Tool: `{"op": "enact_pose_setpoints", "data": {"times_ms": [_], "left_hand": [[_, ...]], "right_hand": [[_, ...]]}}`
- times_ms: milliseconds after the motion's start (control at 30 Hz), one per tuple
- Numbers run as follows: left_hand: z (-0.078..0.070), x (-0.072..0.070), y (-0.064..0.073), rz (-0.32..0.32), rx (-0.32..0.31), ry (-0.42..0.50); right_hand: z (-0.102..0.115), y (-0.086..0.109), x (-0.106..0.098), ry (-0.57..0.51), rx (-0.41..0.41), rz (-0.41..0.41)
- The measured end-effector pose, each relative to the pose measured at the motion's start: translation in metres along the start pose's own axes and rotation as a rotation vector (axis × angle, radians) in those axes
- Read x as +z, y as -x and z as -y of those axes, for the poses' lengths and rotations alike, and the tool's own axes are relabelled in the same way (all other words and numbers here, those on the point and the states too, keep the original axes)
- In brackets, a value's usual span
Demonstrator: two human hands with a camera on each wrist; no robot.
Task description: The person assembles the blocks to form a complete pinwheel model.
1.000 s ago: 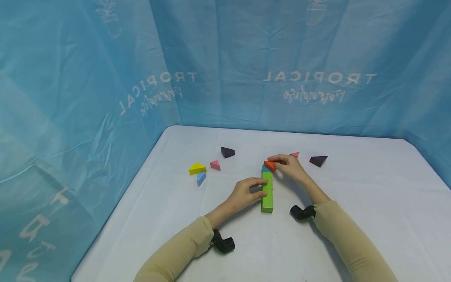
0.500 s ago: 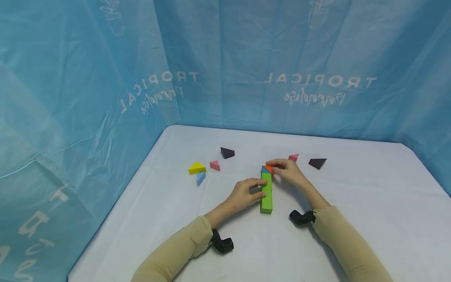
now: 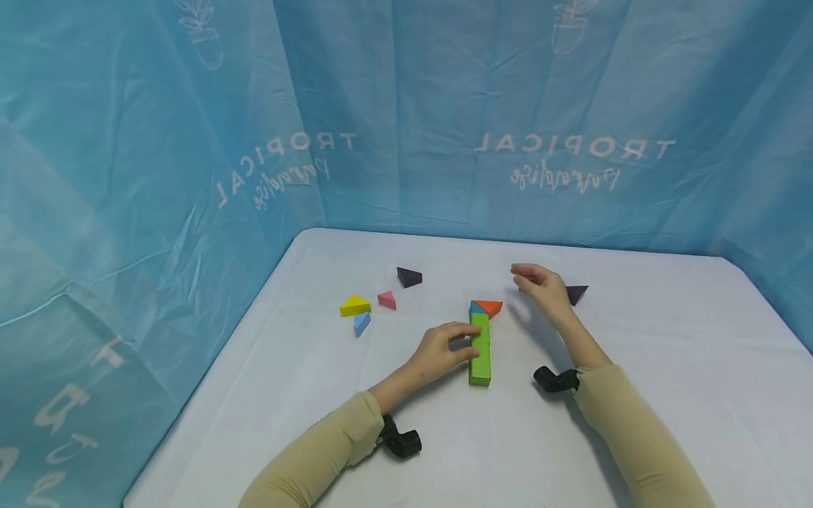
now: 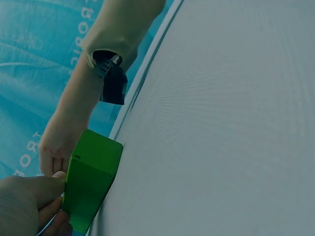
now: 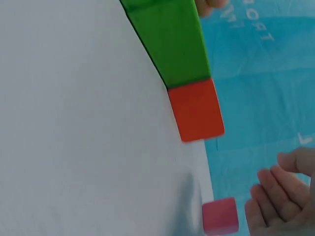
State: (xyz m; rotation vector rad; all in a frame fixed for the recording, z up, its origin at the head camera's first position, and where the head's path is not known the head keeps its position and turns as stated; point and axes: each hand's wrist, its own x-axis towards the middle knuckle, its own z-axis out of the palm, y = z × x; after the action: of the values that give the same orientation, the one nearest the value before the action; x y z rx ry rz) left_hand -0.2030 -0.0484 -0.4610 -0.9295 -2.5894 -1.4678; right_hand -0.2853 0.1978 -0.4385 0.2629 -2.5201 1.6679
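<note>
Two green building blocks [image 3: 480, 360] lie end to end in a row. My left hand [image 3: 441, 351] rests against their left side, thumb on the near block and fingertips on the far one; the left wrist view shows the thumb and fingers along one green side [image 4: 91, 182]. At the row's far end lie a blue triangular block [image 3: 477, 308] and an orange triangular block [image 3: 489, 307], side by side. My right hand [image 3: 545, 291] hovers beyond them with loosely bent fingers, holding nothing. In the right wrist view a pink block [image 5: 220, 216] lies near that hand.
On the left lie a yellow triangle [image 3: 355, 305], a light blue triangle [image 3: 362, 324], a pink triangle [image 3: 387, 300] and a black block [image 3: 409, 276]. Another black block [image 3: 576, 293] is partly behind my right hand. Blue curtains [image 3: 438, 106] border the white table [image 3: 667, 303].
My right hand has set the orange triangle against the blue one, let go, and moved right and away to above the pink block. My left hand has stayed on the green blocks.
</note>
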Motion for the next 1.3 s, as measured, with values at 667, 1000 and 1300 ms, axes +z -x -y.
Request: {"op": "enact_pose_setpoints", "data": {"times_ms": [667,1000,1300], "left_hand": [[0.001,0.0,0.0,-0.002,0.005,0.033],[0.002,0.001,0.0,0.0,0.003,0.029],[0.003,0.001,0.0,-0.002,0.0,0.016]], "right_hand": [[-0.035,-0.009,-0.017,0.287,0.022,-0.046],[-0.039,-0.009,-0.014,0.299,0.008,-0.067],[-0.039,-0.01,-0.015,0.274,0.025,-0.064]]}}
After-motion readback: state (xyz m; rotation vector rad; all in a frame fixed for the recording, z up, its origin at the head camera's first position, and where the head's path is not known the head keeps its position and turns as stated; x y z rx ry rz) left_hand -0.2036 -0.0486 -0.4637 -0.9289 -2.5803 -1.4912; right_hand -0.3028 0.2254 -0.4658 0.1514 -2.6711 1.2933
